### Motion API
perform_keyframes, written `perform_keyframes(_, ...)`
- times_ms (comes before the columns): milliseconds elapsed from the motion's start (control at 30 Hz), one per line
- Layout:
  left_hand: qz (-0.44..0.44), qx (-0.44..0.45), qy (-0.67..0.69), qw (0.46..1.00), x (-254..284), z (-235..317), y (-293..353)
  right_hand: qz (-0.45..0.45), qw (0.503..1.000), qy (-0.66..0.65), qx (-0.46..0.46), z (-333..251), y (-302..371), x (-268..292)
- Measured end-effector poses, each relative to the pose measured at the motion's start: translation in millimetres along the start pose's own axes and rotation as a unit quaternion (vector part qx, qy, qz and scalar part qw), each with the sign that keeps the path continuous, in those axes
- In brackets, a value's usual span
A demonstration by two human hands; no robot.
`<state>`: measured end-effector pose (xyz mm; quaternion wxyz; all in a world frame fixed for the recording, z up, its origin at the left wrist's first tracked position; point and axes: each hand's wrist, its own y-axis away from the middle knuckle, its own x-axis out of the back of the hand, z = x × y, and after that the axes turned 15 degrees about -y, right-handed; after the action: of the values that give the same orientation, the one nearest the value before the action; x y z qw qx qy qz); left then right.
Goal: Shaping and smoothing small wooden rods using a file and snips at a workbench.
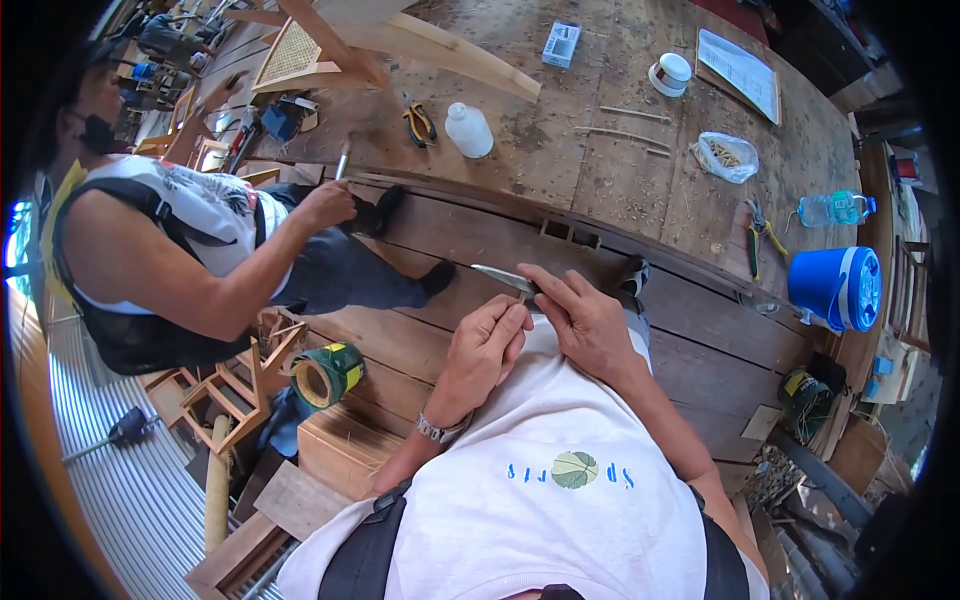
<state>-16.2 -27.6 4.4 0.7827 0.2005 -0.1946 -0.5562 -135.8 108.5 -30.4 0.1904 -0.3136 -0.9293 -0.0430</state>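
Note:
In front of my white shirt, my right hand (588, 325) is closed on a knife. The knife's blade (502, 276) sticks out to the left, past my fingertips. Just beside it, my left hand (482, 352) is closed, thumb pressed against the fingers. A small thin piece (524, 297) shows at its fingertips, close under the blade; most of it is hidden, and I cannot make out its kind. A metal-band watch (443, 430) is on my left wrist.
A co-worker (190, 240) at the left holds a brush. The workbench (560, 120) ahead carries a chair frame (430, 50), a white bottle (469, 130), pliers (418, 122), thin sticks (625, 137) and a bag of small wooden pieces (726, 156). A blue bucket (830, 285) stands at the right.

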Motion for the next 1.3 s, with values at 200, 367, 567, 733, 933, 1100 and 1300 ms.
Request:
perform_keyframes(200, -0.070, 0.025, 0.001, 0.997, -2.6, 18.7, 13.3, 0.113, 0.987, -0.095, -0.057, 29.5, -14.5, 22.7)
perform_keyframes(367, -0.011, 0.020, 0.110, 0.994, -5.5, 13.4, -6.2, -0.028, 0.993, -0.106, -0.038, -4.8, -4.8, 24.6)
perform_keyframes(567, -0.008, 0.020, 0.077, 0.997, -19.0, 18.4, -9.8, -0.019, 0.997, -0.069, 0.010, 3.4, -1.1, 27.1)
perform_keyframes(733, -0.001, 0.032, 0.057, 0.998, -23.3, 21.1, -7.2, -0.019, 0.999, -0.030, -0.010, 8.3, 0.2, 27.2)
perform_keyframes(933, 0.013, 0.053, -0.003, 0.999, -20.1, 33.4, 20.8, 0.099, 0.987, -0.079, -0.096, 25.4, -6.0, 48.6)
perform_keyframes(1100, 0.018, 0.033, 0.048, 0.998, -17.7, 21.2, -1.7, 0.016, 0.995, -0.103, 0.004, 3.2, -0.4, 29.3)
perform_keyframes(1300, -0.009, 0.035, 0.066, 0.997, -18.2, 20.5, -6.8, -0.018, 0.997, -0.061, 0.042, 8.1, -4.6, 25.2)
